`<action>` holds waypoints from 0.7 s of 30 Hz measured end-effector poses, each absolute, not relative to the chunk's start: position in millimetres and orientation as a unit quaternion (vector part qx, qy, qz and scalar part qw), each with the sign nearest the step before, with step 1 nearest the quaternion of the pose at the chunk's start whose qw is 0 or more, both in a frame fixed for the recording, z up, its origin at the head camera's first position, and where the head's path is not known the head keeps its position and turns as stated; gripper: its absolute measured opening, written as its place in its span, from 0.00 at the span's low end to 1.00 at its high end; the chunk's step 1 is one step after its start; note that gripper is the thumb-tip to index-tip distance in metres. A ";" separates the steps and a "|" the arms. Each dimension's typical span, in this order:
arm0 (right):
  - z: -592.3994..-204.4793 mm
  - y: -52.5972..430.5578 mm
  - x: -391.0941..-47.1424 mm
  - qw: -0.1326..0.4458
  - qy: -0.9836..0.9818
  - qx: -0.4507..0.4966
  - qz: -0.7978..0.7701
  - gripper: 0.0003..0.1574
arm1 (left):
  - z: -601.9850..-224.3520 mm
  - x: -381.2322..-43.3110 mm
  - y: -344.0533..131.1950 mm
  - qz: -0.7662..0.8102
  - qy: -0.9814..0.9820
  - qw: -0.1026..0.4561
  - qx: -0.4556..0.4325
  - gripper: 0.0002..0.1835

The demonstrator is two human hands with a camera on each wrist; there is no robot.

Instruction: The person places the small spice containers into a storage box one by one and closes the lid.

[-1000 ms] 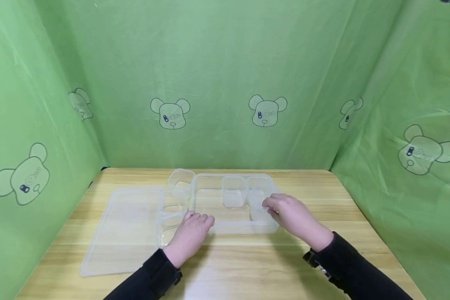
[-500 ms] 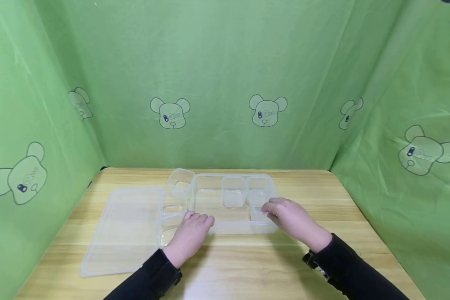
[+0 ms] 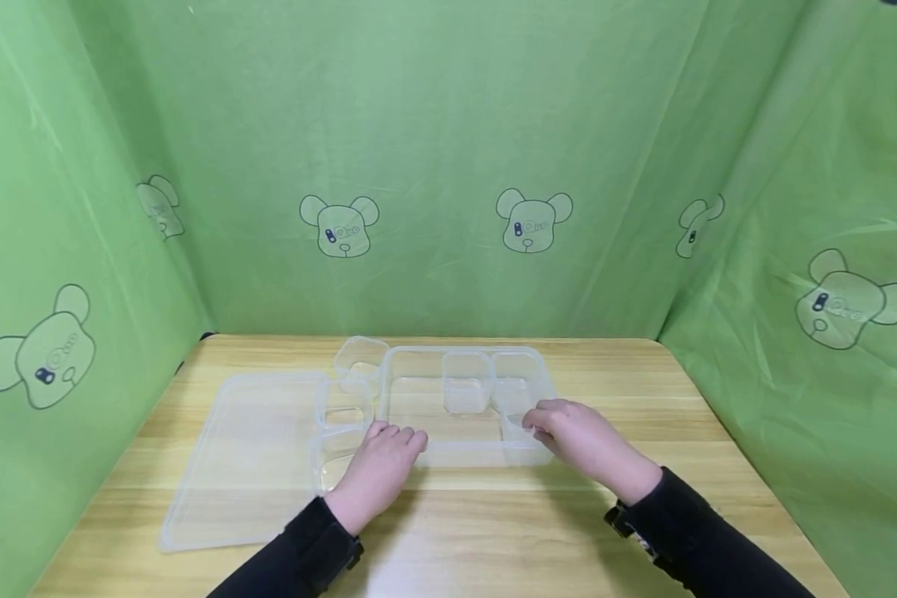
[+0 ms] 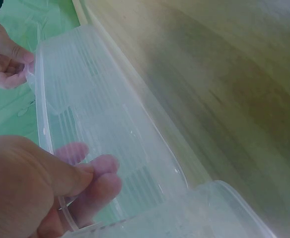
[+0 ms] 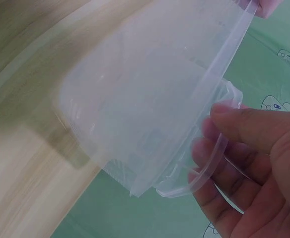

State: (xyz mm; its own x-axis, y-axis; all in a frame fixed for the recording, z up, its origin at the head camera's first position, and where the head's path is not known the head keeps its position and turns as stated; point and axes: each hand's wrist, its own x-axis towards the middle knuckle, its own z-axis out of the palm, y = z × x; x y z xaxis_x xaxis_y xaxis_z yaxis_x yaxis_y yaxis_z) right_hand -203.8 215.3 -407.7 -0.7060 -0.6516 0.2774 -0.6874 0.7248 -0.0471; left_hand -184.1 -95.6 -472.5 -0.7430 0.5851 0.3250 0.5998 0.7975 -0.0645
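Note:
A large clear plastic box (image 3: 456,454) sits on the table. My left hand (image 3: 379,469) holds its front wall near the left end; in the left wrist view the thumb and fingers pinch the rim from both sides. At the front right corner, my right hand (image 3: 586,440) pinches the rim of a small clear container (image 5: 177,189), which is partly lowered inside the box, a little above its rim. One small container (image 3: 467,394) stands in the back middle of the box, and another (image 3: 514,389) in the back right corner. The fingers partly hide the held container.
Left of the box lies a flat translucent lid (image 3: 242,461). Between lid and box stand more small containers (image 3: 346,404), one of them (image 3: 362,353) tilted at the back. Green cloth (image 3: 433,274) encloses the wooden table (image 3: 478,531) on three sides.
My right hand has moved slightly down and forward toward me, lowering the small container into the box's front right corner. The left hand keeps its place on the front rim.

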 end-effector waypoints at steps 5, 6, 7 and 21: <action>-408.4 215.0 -202.7 0.114 -0.921 0.366 0.075 0.12 | -472.7 -184.3 -95.4 -0.021 -0.934 0.164 -0.317 0.13; -408.8 215.0 -202.5 0.113 -0.921 0.365 0.075 0.12 | -472.7 -184.3 -95.3 -0.022 -0.934 0.163 -0.316 0.13; -408.8 214.7 -202.5 0.111 -0.921 0.366 0.075 0.12 | -472.8 -184.4 -95.4 -0.022 -0.934 0.163 -0.316 0.13; -414.7 217.1 -204.7 0.102 -0.925 0.360 0.072 0.09 | -472.9 -185.3 -95.5 -0.019 -0.937 0.154 -0.314 0.15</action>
State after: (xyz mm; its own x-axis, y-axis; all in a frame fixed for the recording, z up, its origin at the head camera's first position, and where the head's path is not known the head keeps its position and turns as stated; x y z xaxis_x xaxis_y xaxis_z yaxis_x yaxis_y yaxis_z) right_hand -204.7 217.1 -414.7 -0.7203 -0.6504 0.2412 -0.6799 0.7309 -0.0595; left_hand -185.3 -95.5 -472.9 -0.7556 0.5821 0.3004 0.5940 0.8022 -0.0606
